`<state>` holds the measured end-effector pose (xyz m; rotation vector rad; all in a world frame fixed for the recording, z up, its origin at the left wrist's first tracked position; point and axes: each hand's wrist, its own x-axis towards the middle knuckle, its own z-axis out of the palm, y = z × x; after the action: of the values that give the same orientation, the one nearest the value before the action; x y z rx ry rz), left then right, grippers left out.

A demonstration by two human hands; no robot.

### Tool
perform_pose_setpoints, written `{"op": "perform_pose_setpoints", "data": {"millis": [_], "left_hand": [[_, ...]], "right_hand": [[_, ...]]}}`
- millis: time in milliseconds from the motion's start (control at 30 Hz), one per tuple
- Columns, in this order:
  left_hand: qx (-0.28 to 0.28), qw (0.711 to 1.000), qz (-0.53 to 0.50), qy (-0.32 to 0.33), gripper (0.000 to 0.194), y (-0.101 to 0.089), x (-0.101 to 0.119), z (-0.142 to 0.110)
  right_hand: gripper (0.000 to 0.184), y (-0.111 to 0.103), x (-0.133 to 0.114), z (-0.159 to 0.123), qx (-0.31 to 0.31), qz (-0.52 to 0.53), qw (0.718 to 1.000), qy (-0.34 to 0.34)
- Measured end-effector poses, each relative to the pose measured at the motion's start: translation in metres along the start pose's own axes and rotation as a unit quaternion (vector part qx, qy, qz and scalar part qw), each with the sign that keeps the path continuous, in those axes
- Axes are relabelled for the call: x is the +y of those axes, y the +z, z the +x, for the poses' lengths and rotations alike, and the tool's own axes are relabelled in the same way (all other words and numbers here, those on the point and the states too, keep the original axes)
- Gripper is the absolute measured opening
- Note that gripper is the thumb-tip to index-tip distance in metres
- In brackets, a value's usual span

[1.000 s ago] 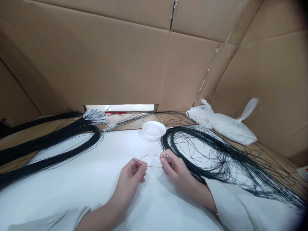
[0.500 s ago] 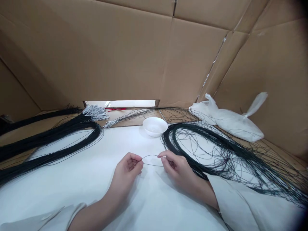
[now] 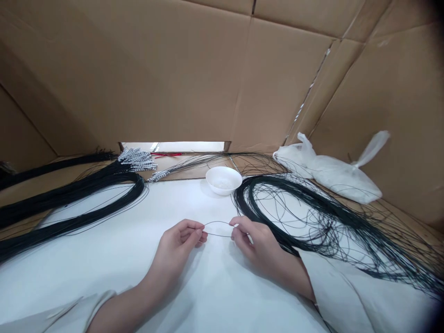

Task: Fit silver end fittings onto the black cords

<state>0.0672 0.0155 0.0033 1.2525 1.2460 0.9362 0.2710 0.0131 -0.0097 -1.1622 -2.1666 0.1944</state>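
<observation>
A thin dark cord (image 3: 218, 222) runs in a small loop between my two hands, above the white table top. My left hand (image 3: 182, 240) pinches one side of it between thumb and fingers. On the other side, my right hand (image 3: 255, 238) has its fingertips closed on the same cord. Behind the hands stands a white bowl (image 3: 224, 190); its contents are too small to make out. Beside my right forearm lies a looped bundle of dark cords (image 3: 298, 185), with many loose strands.
On the left lie thick bundles of black cords (image 3: 100, 210) with white beaded-looking ends (image 3: 137, 159). A smaller bunch (image 3: 161, 175) and a red tie (image 3: 166, 154) lie at the back. White plastic bags (image 3: 347, 180) rest at right. Cardboard walls (image 3: 173, 78) surround the table.
My left hand has shifted slightly left and its fingers have moved on the cord. My right fingertips have drawn closer together on the cord. The camera view has moved slightly.
</observation>
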Motion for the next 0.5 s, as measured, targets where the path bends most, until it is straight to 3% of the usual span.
{"op": "perform_pose_setpoints", "data": {"millis": [133,367,500], "left_hand": [[-0.034,0.999,0.024,0.015,0.026,-0.005,-0.002,0.003],[0.001,0.963,0.264,0.063,0.024,-0.019,0.010,0.005],[-0.034,0.979,0.193,0.049,0.025,-0.020,0.011,0.008]], "right_hand": [[0.013,0.000,0.001,-0.001,0.014,-0.054,0.996,-0.073],[0.011,-0.002,0.000,0.002,0.018,-0.098,0.983,-0.152],[0.014,-0.003,0.000,0.005,0.021,-0.135,0.973,-0.184]]}}
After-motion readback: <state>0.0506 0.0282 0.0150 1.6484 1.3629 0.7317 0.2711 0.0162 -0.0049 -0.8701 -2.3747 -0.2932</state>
